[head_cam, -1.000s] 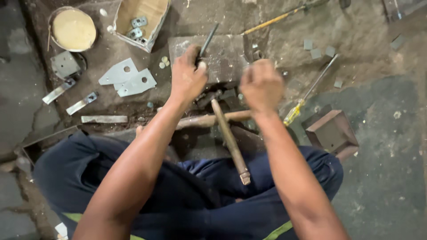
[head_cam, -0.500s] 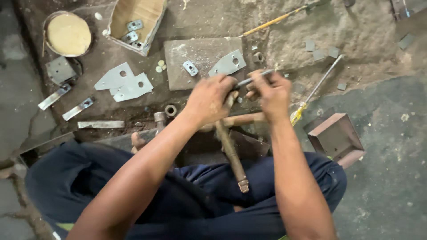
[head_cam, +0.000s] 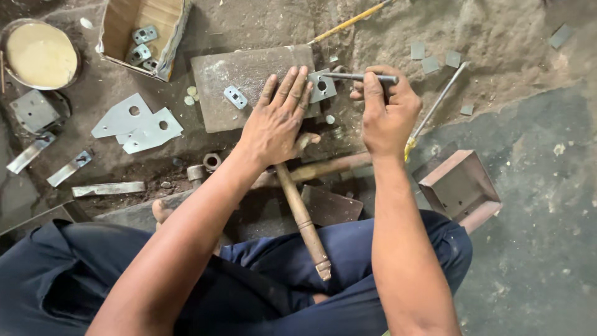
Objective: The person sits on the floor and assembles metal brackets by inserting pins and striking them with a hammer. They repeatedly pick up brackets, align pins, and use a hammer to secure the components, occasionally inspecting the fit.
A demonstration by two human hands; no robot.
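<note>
My right hand (head_cam: 387,112) grips a thin grey metal rod (head_cam: 357,77), held level with its tip over a small holed metal bracket (head_cam: 321,87) at the right edge of a flat steel block (head_cam: 239,74). My left hand (head_cam: 278,119) lies flat, fingers stretched, on that block beside the bracket. A second small plate with a slot (head_cam: 236,96) rests on the block to the left of my fingers. Under my hands lie two wooden hammer handles (head_cam: 303,218), crossed.
A cardboard box (head_cam: 143,31) with small brackets stands at the back left, next to a round tin (head_cam: 38,55). Cut sheet pieces (head_cam: 138,124) and strips (head_cam: 107,188) lie left. A brown metal box (head_cam: 460,186) sits right, near a long rod (head_cam: 435,102).
My hands have moved up from the hammer area to the steel block. The left hand has spread flat on it, and the right hand has brought the rod level over the bracket.
</note>
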